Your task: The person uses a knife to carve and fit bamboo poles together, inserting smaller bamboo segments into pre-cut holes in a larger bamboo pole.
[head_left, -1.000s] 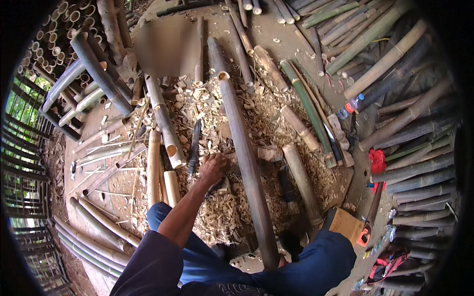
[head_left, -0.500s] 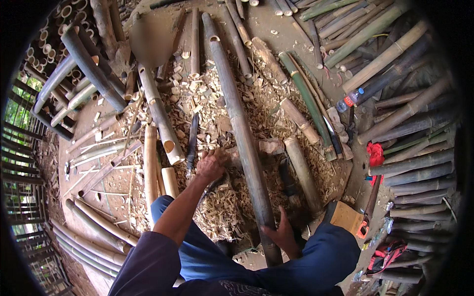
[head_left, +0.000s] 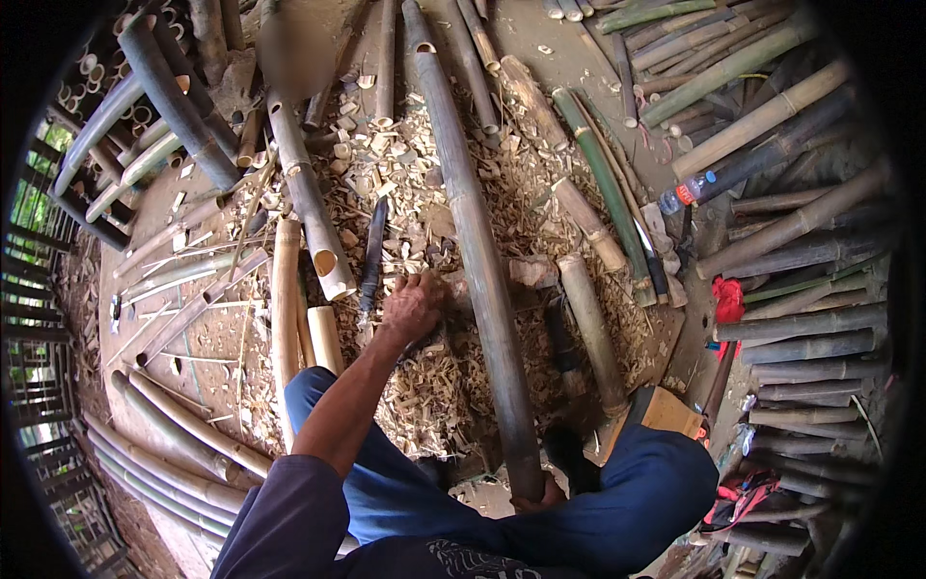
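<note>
A long dark bamboo pole (head_left: 473, 217) with a hole near its far end slants from the far middle down to my lap. It crosses over a short wooden log (head_left: 531, 273). My right hand (head_left: 540, 497) is closed round the pole's near end, partly hidden behind it. At the left end of the log, my left hand (head_left: 413, 304) is closed with its fingers curled down; what lies under them is hidden. Just left of that hand, a dark, narrow, blade-like tool (head_left: 373, 256) lies on the wood chips.
Wood chips (head_left: 415, 405) cover the ground around the log. A hollow bamboo piece (head_left: 309, 198) lies left, a green one (head_left: 603, 183) right. Stacked bamboo (head_left: 810, 323) lines the right side, with a plastic bottle (head_left: 687, 191) on it. A wooden block (head_left: 670, 413) is by my right knee.
My right hand has gone from spread fingers beside the pole to a grip round its near end. The pole's near end has shifted slightly toward the left and up. My left hand stays at the log.
</note>
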Motion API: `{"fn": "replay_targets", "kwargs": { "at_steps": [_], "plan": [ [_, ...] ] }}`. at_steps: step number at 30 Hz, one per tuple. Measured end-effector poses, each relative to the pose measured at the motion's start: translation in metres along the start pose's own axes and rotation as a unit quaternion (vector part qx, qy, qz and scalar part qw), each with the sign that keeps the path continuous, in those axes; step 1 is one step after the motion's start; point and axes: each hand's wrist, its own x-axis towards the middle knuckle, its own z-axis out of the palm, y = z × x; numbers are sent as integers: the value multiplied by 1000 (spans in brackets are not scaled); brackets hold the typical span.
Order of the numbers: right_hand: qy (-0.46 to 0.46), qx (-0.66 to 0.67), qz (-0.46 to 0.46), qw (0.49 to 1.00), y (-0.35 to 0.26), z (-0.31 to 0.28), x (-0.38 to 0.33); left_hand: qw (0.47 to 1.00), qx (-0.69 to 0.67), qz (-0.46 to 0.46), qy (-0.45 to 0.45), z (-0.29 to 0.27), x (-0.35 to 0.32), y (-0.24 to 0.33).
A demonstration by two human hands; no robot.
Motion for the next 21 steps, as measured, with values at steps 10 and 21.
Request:
{"fn": "replay_targets", "kwargs": {
  "at_steps": [10, 21],
  "plan": [
    [40, 3, -108, 993, -26, -15, 32, 999, 0, -36, -29, -3, -2, 13],
    [-13, -74, 43, 996, -4, -9, -1, 1000, 10, 2, 16, 14, 3, -14]
  ]
}}
